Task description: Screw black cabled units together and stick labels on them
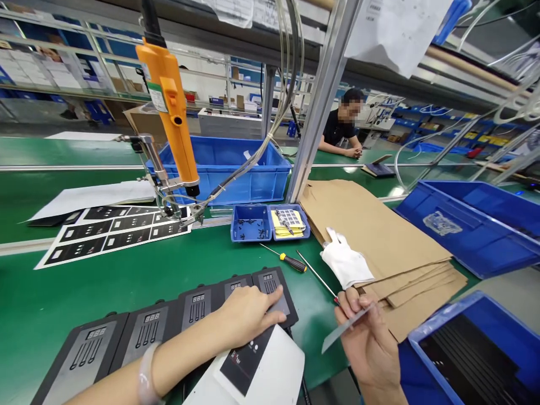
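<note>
Across the lower left and centre, the row of black units (155, 332) reads "888" on the displays (152, 318). At bottom centre, lettering on the black label (242, 368) starts with "B", its middle unclear. Print on the upper-right paper (392, 39) is too small to read.

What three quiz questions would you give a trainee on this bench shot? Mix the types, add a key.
1. True or false: the left hand touches the leftmost dark unit in the row.
2. Fill in: the right hand holds a ____.
3. Where does the white glove lie?
A) inside a blue bin
B) on the brown sheets
C) on the orange driver

Key:
1. False; it touches the rightmost dark unit.
2. Thin flat grey piece.
3. B
</note>
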### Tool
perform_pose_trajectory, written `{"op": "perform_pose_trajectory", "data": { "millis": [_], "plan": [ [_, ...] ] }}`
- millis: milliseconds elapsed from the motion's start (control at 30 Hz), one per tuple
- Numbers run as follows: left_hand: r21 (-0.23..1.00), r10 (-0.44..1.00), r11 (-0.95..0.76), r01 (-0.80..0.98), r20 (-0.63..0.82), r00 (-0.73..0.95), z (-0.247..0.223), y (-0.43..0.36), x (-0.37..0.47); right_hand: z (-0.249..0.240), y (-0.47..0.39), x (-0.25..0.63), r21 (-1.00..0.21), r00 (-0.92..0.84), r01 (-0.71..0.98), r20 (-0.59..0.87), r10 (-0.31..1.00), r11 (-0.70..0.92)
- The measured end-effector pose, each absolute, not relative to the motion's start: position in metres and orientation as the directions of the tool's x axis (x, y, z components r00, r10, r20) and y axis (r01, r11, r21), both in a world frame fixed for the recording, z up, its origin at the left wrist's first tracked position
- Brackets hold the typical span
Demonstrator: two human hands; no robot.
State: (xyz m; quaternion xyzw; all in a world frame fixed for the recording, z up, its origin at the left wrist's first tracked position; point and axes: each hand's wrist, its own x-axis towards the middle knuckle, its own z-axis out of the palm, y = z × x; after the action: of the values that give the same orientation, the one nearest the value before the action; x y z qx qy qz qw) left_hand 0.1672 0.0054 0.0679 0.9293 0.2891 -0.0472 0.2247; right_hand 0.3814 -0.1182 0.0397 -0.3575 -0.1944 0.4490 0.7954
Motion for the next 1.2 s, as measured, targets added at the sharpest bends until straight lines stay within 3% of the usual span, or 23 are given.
{"op": "perform_pose_trajectory", "data": {
  "millis": [100, 133, 200, 267, 300, 333, 433, 500, 533, 633, 667, 700, 800, 867, 933, 1000, 1067, 1133, 1200],
  "plan": [
    [0.739, 0.135, -0.626, 0.248, -0.210, 0.968, 0.074, 0.003, 0.155, 0.037, -0.118, 0.386, -0.723, 0.539, -0.599, -0.047, 0.841, 0.343],
    [0.790, 0.078, -0.578, 0.203, -0.194, 0.978, 0.075, 0.002, 0.151, 0.037, -0.118, 0.387, -0.713, 0.544, -0.609, -0.056, 0.837, 0.348],
    [0.717, 0.199, -0.637, 0.285, -0.204, 0.958, 0.074, 0.001, 0.147, 0.037, -0.117, 0.388, -0.688, 0.541, -0.634, -0.069, 0.838, 0.353],
    [0.465, 0.422, -0.751, 0.469, -0.209, 0.882, 0.071, -0.001, 0.148, 0.036, -0.115, 0.387, -0.670, 0.526, -0.655, -0.072, 0.847, 0.350],
    [0.369, 0.475, -0.773, 0.516, -0.203, 0.856, 0.069, -0.002, 0.149, 0.035, -0.114, 0.386, -0.668, 0.518, -0.660, -0.072, 0.852, 0.345],
    [0.356, 0.461, -0.785, 0.507, -0.210, 0.862, 0.069, -0.004, 0.149, 0.034, -0.113, 0.384, -0.671, 0.511, -0.660, -0.071, 0.857, 0.338],
    [0.685, 0.147, -0.690, 0.233, -0.184, 0.972, 0.072, -0.010, 0.146, 0.033, -0.109, 0.380, -0.684, 0.478, -0.663, -0.073, 0.875, 0.305],
    [0.738, 0.116, -0.644, 0.199, -0.164, 0.980, 0.075, -0.013, 0.141, 0.033, -0.106, 0.379, -0.690, 0.464, -0.667, -0.090, 0.881, 0.281],
    [0.660, 0.204, -0.696, 0.285, -0.198, 0.959, 0.075, -0.013, 0.140, 0.034, -0.104, 0.379, -0.695, 0.466, -0.667, -0.106, 0.879, 0.269],
    [0.224, 0.522, -0.783, 0.580, -0.271, 0.809, 0.075, -0.013, 0.137, 0.038, -0.095, 0.377, -0.713, 0.478, -0.665, -0.176, 0.861, 0.223],
    [0.153, 0.546, -0.786, 0.599, -0.283, 0.789, 0.075, -0.013, 0.137, 0.040, -0.091, 0.376, -0.717, 0.471, -0.666, -0.193, 0.861, 0.204],
    [0.163, 0.519, -0.800, 0.578, -0.298, 0.802, 0.076, -0.014, 0.136, 0.041, -0.087, 0.375, -0.722, 0.456, -0.666, -0.198, 0.868, 0.185],
    [0.523, 0.229, -0.784, 0.335, -0.257, 0.939, 0.081, -0.018, 0.129, 0.046, -0.073, 0.372, -0.751, 0.396, -0.643, -0.161, 0.904, 0.147],
    [0.658, 0.138, -0.721, 0.217, -0.170, 0.976, 0.084, -0.022, 0.123, 0.047, -0.061, 0.370, -0.795, 0.366, -0.595, -0.141, 0.920, 0.115],
    [0.550, 0.262, -0.779, 0.301, -0.151, 0.953, 0.082, -0.025, 0.120, 0.046, -0.048, 0.368, -0.862, 0.333, -0.505, -0.135, 0.933, 0.055],
    [0.294, 0.416, -0.849, 0.439, -0.141, 0.898, 0.074, -0.028, 0.121, 0.042, -0.036, 0.364, -0.928, 0.276, -0.373, -0.120, 0.954, -0.009],
    [0.077, 0.466, -0.875, 0.477, -0.126, 0.876, 0.063, -0.029, 0.123, 0.038, -0.025, 0.359, -0.968, 0.196, -0.245, -0.106, 0.975, -0.056],
    [-0.025, 0.456, -0.890, 0.456, -0.115, 0.883, 0.052, -0.031, 0.124, 0.033, -0.018, 0.355, -0.982, 0.134, -0.171, -0.109, 0.985, -0.086],
    [-0.045, 0.439, -0.899, 0.436, -0.094, 0.894, 0.043, -0.032, 0.125, 0.028, -0.014, 0.352, -0.984, 0.104, -0.143, -0.123, 0.987, -0.108]
  ]
}}
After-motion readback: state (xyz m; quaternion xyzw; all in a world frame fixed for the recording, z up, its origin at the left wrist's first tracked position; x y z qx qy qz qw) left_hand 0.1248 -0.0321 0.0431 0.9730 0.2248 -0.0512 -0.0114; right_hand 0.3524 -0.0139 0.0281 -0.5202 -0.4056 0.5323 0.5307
